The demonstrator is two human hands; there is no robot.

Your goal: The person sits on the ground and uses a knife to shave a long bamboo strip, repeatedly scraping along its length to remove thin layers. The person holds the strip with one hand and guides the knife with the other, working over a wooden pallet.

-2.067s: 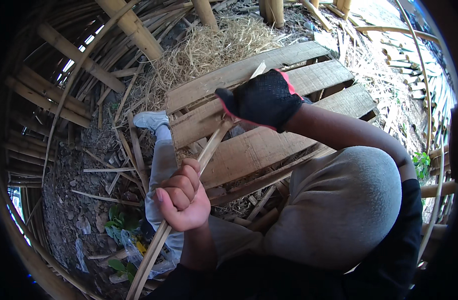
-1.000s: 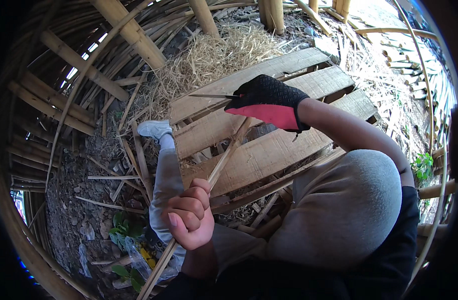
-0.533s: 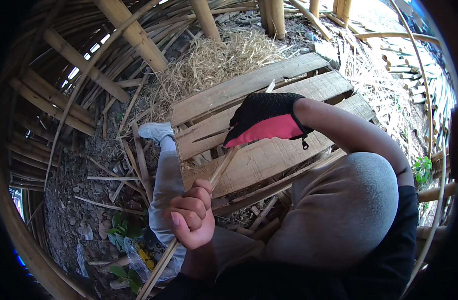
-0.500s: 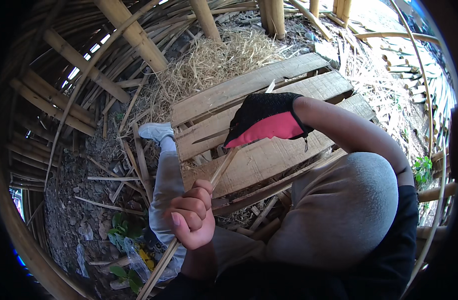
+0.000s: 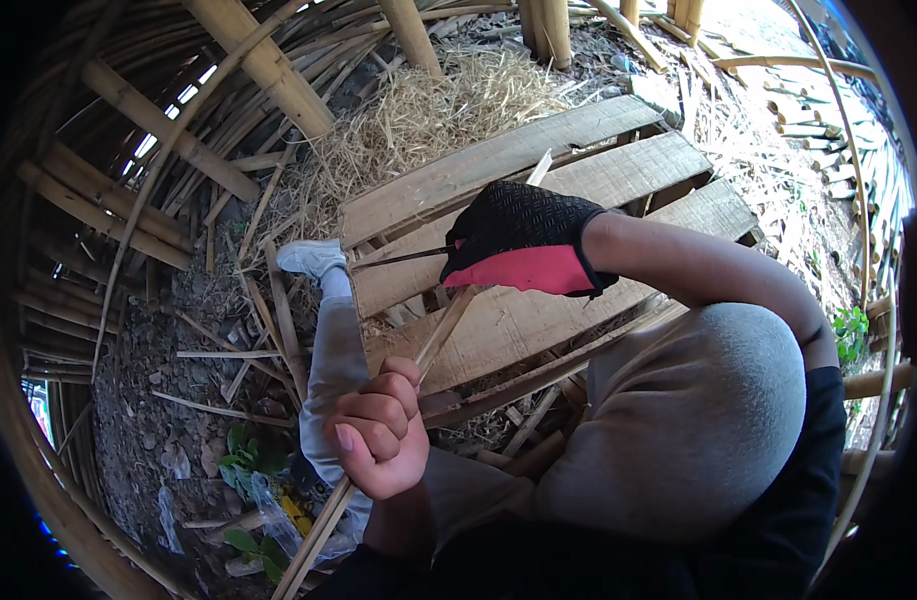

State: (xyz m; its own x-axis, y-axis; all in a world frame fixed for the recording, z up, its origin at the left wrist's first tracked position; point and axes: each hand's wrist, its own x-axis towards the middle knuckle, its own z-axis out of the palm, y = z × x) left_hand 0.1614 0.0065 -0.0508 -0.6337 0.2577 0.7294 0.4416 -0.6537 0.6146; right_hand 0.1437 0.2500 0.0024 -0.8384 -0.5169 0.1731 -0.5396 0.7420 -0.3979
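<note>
My left hand [image 5: 384, 430], bare, is closed in a fist around split bamboo strips [image 5: 319, 540]. They slant from the lower left up under my right hand, and a pale, pointed end [image 5: 542, 167] sticks out beyond it. My right hand [image 5: 524, 240] wears a black and pink glove and is closed on a knife. The knife's thin dark blade [image 5: 404, 257] points left, seen nearly edge-on, and the handle is hidden in the glove. The bamboo passes beneath the glove, so whether the blade touches it cannot be seen. Below both lies a wooden slatted platform [image 5: 499, 335].
A heap of pale shavings [image 5: 449, 110] lies behind the platform. Bamboo poles [image 5: 264, 65] stand at the far left, and cut bamboo pieces [image 5: 814, 130] lie at the far right. A clear plastic bag [image 5: 276, 515] and green leaves [image 5: 247, 455] are near my left leg [image 5: 334, 380].
My right hand has turned and shifted slightly, so more of the glove's black back shows. The blade has swung up and left and now looks thinner. My left hand has barely moved.
</note>
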